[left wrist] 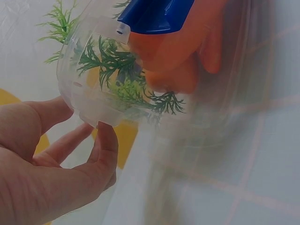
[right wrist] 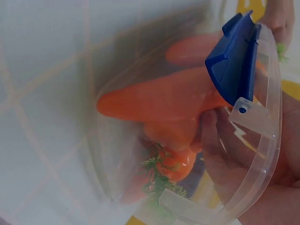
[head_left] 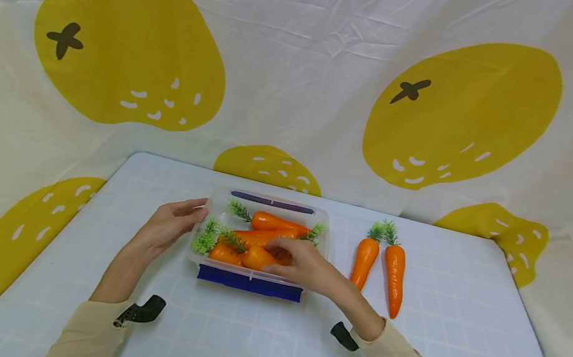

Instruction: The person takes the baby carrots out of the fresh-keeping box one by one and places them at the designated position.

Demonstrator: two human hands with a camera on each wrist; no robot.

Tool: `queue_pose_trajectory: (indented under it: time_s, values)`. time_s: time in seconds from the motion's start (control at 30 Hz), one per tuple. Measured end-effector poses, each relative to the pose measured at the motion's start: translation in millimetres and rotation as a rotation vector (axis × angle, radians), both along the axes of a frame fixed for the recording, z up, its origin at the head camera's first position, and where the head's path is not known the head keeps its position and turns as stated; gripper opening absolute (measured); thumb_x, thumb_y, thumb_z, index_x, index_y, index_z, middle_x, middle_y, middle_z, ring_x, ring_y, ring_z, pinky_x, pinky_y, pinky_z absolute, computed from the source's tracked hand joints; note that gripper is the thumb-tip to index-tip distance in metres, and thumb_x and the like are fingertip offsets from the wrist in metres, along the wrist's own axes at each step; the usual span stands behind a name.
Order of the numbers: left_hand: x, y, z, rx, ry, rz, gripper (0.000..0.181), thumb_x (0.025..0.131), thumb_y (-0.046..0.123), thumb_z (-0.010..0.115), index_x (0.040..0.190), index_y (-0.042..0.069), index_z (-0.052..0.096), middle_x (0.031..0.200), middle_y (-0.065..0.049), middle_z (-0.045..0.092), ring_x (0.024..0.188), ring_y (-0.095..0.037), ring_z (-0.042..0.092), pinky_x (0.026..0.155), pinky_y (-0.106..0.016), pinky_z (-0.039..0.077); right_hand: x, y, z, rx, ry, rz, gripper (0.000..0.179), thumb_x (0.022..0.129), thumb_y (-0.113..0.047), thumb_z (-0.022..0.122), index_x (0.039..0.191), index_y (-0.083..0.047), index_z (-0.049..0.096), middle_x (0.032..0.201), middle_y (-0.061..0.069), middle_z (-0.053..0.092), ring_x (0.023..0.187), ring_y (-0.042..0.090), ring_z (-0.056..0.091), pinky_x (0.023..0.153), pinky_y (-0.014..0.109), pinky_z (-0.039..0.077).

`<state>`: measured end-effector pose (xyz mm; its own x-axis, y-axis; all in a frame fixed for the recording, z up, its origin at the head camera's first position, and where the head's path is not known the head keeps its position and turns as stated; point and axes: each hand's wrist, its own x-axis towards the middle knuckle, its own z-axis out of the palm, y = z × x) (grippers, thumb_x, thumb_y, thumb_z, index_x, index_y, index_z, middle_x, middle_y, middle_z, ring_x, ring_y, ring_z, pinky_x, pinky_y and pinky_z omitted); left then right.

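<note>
A clear plastic box (head_left: 193, 251) with blue latches (head_left: 249, 283) stands on the table, holding several orange carrots (head_left: 256, 237) with green tops. At its left end, my left hand (head_left: 172, 226) holds the rim with fingertips and thumb, seen close up in the left wrist view. My right hand (head_left: 306, 264) reaches over the right side into the box, fingers and thumb around a carrot (head_left: 256, 257) near the front wall. Through the clear wall in the right wrist view, the fingertips touch orange carrots (right wrist: 159, 96); part of the grip is hidden.
Two more carrots (head_left: 393, 278) lie side by side on the table to the right of the box, one partly behind my right forearm. The white table (head_left: 224, 345) meets a curtain (head_left: 301, 92) printed with yellow fruit at the back.
</note>
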<state>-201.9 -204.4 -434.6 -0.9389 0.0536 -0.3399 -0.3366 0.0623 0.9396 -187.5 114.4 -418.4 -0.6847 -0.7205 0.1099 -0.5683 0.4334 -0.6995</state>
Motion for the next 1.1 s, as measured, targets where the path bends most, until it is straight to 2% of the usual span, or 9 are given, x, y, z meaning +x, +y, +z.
queue_pose_trajectory:
  time_s: [0.33,0.5,0.67,0.87,1.0,1.1]
  values:
    - [0.3,-0.6,-1.3,0.001,0.006,0.000,0.060,0.104,0.028,0.063,0.157,0.009,0.043,0.157,-0.019,0.044,0.139,-0.026,0.045,0.121,-0.043,0.032,-0.7,0.5,3.6,0.019,0.016,0.035,0.037,0.093,-0.012,0.078,0.126,0.003,0.068,0.114,0.011,0.073,0.102,0.022,0.069,0.091,0.033,0.058]
    - [-0.1,0.3,-1.8,-0.011,-0.001,0.001,0.059,0.104,0.029,0.063,0.157,0.010,0.043,0.158,-0.017,0.043,0.138,-0.025,0.045,0.121,-0.043,0.032,0.2,7.0,6.3,-0.021,-0.026,0.002,0.042,0.094,-0.017,0.078,0.130,-0.001,0.067,0.116,0.008,0.072,0.102,0.019,0.067,0.092,0.038,0.058]
    - [-0.4,-0.1,-1.6,-0.020,-0.010,0.008,0.059,0.104,0.030,0.064,0.157,0.011,0.044,0.157,-0.016,0.044,0.135,-0.024,0.047,0.121,-0.042,0.033,-0.5,15.8,13.3,-0.098,-0.064,-0.064,0.043,0.095,-0.017,0.077,0.133,-0.002,0.065,0.120,0.009,0.071,0.108,0.023,0.067,0.095,0.043,0.057]
    - [-0.4,-0.3,-1.8,-0.025,0.002,-0.001,0.058,0.105,0.027,0.062,0.157,0.010,0.043,0.158,-0.016,0.043,0.132,-0.022,0.049,0.120,-0.042,0.034,-1.2,28.4,23.8,-0.157,-0.056,-0.190,0.049,0.094,-0.019,0.078,0.137,-0.001,0.062,0.120,0.011,0.072,0.106,0.026,0.070,0.091,0.037,0.059]
    - [-0.1,0.0,-1.9,-0.022,0.003,-0.003,0.059,0.105,0.028,0.062,0.157,0.010,0.043,0.158,-0.016,0.043,0.132,-0.021,0.049,0.120,-0.041,0.034,-1.3,37.3,30.0,-0.201,-0.032,-0.295,0.047,0.093,-0.021,0.079,0.133,-0.002,0.065,0.121,0.013,0.072,0.102,0.027,0.072,0.085,0.031,0.060]
    - [0.0,0.2,-2.2,-0.022,0.001,0.001,0.060,0.105,0.029,0.063,0.158,0.010,0.043,0.159,-0.016,0.042,0.133,-0.022,0.048,0.120,-0.041,0.033,-1.6,43.2,35.0,-0.236,-0.030,-0.354,0.046,0.092,-0.023,0.080,0.132,-0.004,0.066,0.123,0.012,0.072,0.101,0.028,0.073,0.083,0.032,0.061]
